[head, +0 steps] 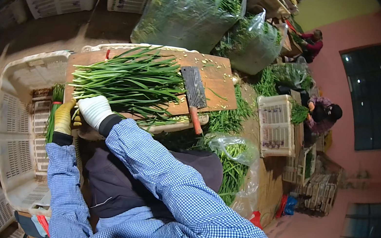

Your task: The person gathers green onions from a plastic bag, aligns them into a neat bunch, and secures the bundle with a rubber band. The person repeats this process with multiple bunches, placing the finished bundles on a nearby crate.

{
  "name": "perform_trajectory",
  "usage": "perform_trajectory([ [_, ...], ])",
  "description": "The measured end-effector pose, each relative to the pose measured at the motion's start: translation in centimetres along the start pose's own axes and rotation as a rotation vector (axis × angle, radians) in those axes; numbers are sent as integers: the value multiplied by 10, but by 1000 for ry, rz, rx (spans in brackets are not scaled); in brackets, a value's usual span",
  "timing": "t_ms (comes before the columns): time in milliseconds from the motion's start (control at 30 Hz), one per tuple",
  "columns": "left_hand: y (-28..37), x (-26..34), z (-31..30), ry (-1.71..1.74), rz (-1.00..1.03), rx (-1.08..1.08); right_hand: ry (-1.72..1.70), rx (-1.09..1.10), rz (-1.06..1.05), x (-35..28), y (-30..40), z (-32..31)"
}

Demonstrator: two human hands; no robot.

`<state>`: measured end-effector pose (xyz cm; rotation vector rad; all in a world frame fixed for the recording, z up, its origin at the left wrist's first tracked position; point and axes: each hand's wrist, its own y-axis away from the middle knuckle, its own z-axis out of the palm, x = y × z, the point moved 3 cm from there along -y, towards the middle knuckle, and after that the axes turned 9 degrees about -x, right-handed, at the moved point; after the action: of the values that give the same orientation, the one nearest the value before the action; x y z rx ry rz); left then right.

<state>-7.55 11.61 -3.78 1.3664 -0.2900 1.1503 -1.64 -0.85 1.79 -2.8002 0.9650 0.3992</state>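
Note:
A pile of green garlic chives [129, 80] is spread across a wooden board [220, 68], pale stem ends to the left. My right hand [95, 110], in a white ribbed glove, bends in at the near-left corner of the pile, against the stem ends. Beside it is my left hand [64, 116] in a yellow glove, its fingers curled; a few pale stalks show between the hands. The grip of either hand is hidden. Just left of the yellow glove, a bundle of chives [53, 109] with a red band stretches over the crate. A cleaver [194, 88] with a red handle rests right of the pile.
A large white plastic crate [20, 123] stands at the left. Bagged greens [194, 20] are behind the board. Loose chives [228, 115] and an open plastic bag [238, 155] lie to the right. Two people [324, 115] [311, 44] sit farther off by crates. Scraps dot the board.

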Motion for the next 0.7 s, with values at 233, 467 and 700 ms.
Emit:
perform_trajectory([
  [233, 19, -4, 7, -87, 16, -143, -5, -19, 59, 15, 1, -1],
  [467, -5, -21, 13, 154, 59, -15, 20, 10, 101, 25, 1, 7],
  [700, -5, -22, 16, 257, 156, 101, -5, -94, 156, 27, 4, 11],
])
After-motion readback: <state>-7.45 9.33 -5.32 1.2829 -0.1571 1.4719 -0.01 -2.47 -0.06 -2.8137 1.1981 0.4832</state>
